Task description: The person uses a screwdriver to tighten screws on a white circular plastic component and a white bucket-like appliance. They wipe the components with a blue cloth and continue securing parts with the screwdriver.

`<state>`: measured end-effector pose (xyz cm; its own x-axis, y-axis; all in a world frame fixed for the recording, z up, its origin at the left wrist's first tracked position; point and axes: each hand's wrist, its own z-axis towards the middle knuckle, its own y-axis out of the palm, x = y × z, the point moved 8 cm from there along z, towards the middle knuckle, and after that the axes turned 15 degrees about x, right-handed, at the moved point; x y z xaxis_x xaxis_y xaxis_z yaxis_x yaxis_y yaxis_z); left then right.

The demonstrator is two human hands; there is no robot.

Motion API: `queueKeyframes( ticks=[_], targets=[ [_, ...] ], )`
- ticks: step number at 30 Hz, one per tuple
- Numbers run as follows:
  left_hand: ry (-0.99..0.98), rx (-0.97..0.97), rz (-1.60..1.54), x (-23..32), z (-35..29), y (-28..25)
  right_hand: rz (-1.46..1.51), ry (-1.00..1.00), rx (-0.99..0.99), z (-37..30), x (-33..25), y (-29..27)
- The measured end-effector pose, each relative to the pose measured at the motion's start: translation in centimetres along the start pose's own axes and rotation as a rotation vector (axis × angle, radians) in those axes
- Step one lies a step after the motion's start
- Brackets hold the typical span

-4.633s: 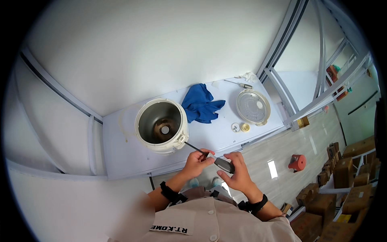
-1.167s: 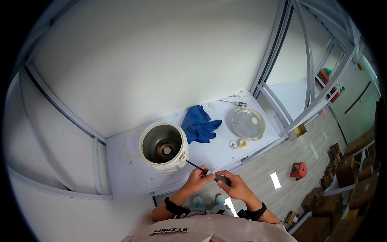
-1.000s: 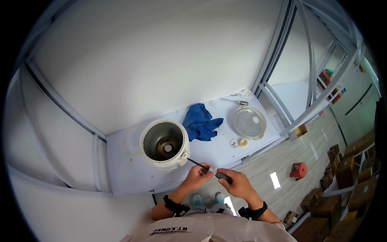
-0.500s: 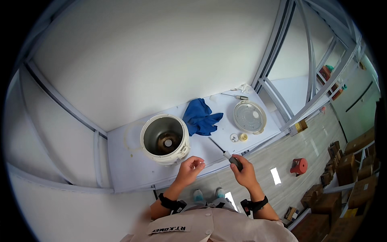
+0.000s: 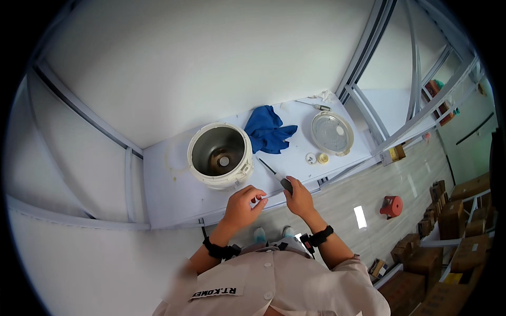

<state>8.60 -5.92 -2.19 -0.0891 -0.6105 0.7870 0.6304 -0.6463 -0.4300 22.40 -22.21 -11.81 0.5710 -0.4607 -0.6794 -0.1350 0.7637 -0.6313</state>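
My right hand (image 5: 300, 200) is wrapped round the dark grip of a screwdriver (image 5: 279, 178). Its thin shaft points up and left, its tip near the right side of a rice cooker body (image 5: 247, 168). That white, round body stands open on the table, its grey inside showing a brownish bottom with a pale round piece in the middle. In front of the cooker, my left hand (image 5: 243, 208) has its fingers curled toward the thumb; whatever they hold, if anything, is too small to make out. A crumpled blue cloth (image 5: 268, 130) lies just behind the screwdriver tip.
On the table (image 5: 163, 203), a round lid (image 5: 331, 132) lies at the right, with a small yellowish cup (image 5: 322, 158) and a small white dish (image 5: 311, 158) nearby. Another screwdriver (image 5: 320, 107) lies behind. Metal frame posts flank the table; a red stool (image 5: 391, 206) and cartons (image 5: 429, 263) stand right.
My right hand has moved left with the screwdriver, bringing its tip closer to the cooker. My left hand stays curled in front of the cooker. The whole view has shifted slightly.
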Motion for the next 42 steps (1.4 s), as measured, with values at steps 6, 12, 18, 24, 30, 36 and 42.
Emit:
queueKeyframes(
  ticks=[6,12,18,24,30,36,42],
  targets=[
    [-0.011,0.018,0.034,0.0,-0.4,-1.9,-0.021,-0.016,-0.026,0.3,-0.2,2.2],
    [-0.034,0.044,0.077,-0.9,-0.9,-3.6,-0.061,-0.04,-0.036,1.4,0.0,4.4],
    [-0.054,0.065,0.111,-2.1,-1.6,-5.1,-0.13,-0.018,-0.072,2.3,-0.2,6.1],
    [-0.083,0.034,0.107,-3.0,-2.3,-5.2,-0.29,-0.093,0.01,2.6,-0.3,7.1],
    [-0.129,0.026,0.119,-3.4,-2.5,-5.3,-0.431,-0.112,0.07,3.3,0.1,7.0],
    [-0.043,0.085,0.095,-1.6,-1.0,-5.4,-0.413,-0.079,0.021,3.7,0.2,6.6],
    [0.19,0.336,0.166,1.0,0.2,-7.7,-0.301,-0.076,0.011,4.1,-1.9,4.7]
  ],
)
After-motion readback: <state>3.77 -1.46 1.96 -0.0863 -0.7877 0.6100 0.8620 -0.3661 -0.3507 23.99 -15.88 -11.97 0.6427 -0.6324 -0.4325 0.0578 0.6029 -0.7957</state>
